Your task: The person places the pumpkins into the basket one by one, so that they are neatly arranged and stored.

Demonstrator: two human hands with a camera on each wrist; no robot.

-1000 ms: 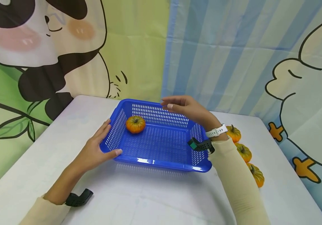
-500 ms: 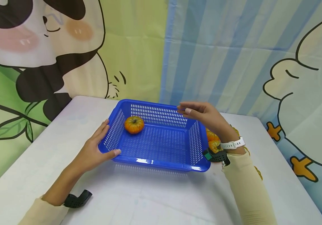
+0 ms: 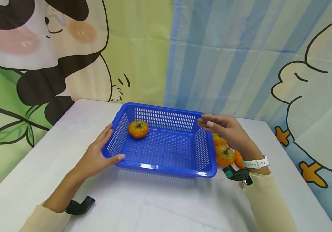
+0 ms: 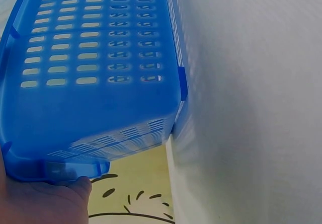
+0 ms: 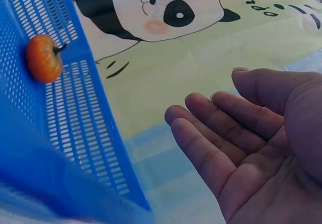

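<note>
A blue plastic basket [image 3: 160, 170] with slotted walls stands on the white table. One small orange pumpkin [image 3: 138, 129] lies inside, near the back left corner; it also shows in the right wrist view, its stem visible. My left hand [image 3: 96, 158] touches the basket's left side, fingers extended along the rim and thumb over the front left corner. Beside the back right corner is my right hand [image 3: 226, 129], raised and holding nothing. In the right wrist view its palm [image 5: 261, 158] faces up with loosely bent fingers.
Several more pumpkins [image 3: 225, 156] sit right of the basket, partly hidden behind the right hand and wrist. A curtain [image 3: 142, 51] with cartoon animals hangs behind the table [image 3: 142, 206]. Both wrists wear black devices; the right one also has a white band [image 3: 256, 163].
My right hand has moved from over the basket's back rim rightward and a little nearer, uncovering pumpkins beside the basket. The left hand, basket and pumpkin inside stay nearly in place.
</note>
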